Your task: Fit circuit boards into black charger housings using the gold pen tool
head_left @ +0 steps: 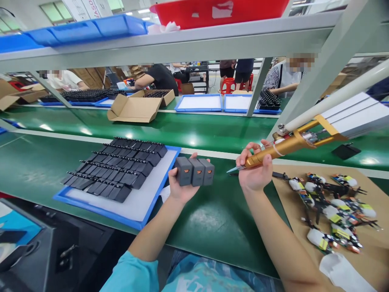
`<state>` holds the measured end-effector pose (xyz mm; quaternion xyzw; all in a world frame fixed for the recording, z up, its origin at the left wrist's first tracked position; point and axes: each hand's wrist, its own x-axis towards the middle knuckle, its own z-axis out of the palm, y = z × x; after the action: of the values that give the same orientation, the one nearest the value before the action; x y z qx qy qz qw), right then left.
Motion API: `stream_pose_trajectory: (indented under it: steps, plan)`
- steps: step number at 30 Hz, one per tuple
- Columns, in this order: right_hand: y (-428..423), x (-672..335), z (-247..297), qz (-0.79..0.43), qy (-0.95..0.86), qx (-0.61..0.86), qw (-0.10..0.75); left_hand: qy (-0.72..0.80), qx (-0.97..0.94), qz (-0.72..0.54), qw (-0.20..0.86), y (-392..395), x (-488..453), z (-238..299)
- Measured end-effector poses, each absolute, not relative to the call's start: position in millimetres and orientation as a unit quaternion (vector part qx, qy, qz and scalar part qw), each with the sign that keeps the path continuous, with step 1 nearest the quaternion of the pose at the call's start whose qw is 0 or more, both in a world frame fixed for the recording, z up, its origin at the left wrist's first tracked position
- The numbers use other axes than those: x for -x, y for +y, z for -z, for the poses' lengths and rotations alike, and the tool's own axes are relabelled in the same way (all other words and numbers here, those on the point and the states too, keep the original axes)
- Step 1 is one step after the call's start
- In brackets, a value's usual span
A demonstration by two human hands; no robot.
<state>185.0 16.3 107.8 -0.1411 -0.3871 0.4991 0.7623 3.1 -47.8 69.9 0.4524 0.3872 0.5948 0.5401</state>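
Note:
My left hand (180, 187) is closed around three dark grey charger housings (195, 171) held side by side, open ends toward me. My right hand (254, 170) grips a gold dispensing pen (282, 148) whose pale tip (231, 170) points left, a short gap from the housings. A white hose (334, 97) runs from the pen up to the right.
A blue tray (121, 211) with rows of black housings (117, 168) lies to my left. Circuit boards (331, 209) are spread on brown cardboard (373, 243) at right. Across the green belt (182, 129) are an open carton (133, 108), blue trays (199, 103) and other people at work.

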Motion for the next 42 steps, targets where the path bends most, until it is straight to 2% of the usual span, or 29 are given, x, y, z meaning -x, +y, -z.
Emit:
stream_pose_trajectory:
  steps: [5,10,21,26,28,31,36,38,42]
  plan:
    - [18,-186,-109,-0.483,-0.397,0.163,0.763,0.423,-0.459,-0.583,0.519,-48,-1,-67]
    - [20,-187,-108,-0.479,-0.399,0.162,0.765,0.382,-0.432,-0.616,0.536,-48,0,-70]
    - [21,-190,-109,-0.484,-0.386,0.169,0.767,0.394,-0.460,-0.574,0.551,-50,1,-74]
    - [17,-194,-111,-0.499,-0.377,0.165,0.763,0.368,-0.440,-0.600,0.558,-66,15,-83]
    - [14,-194,-113,-0.518,-0.348,0.172,0.762,0.415,-0.454,-0.606,0.504,-81,33,-78]
    - [8,-193,-116,-0.549,-0.297,0.184,0.759,0.543,-0.484,-0.587,0.355,-114,68,-61]
    - [2,-190,-122,-0.563,-0.206,0.224,0.768,0.761,-0.495,-0.417,0.035,-156,127,-28]
    - [3,-190,-121,-0.557,-0.221,0.226,0.768,0.790,-0.498,-0.356,-0.024,-161,141,-17]
    - [11,-193,-114,-0.525,-0.351,0.176,0.755,0.807,-0.514,-0.281,-0.078,-160,148,-5]
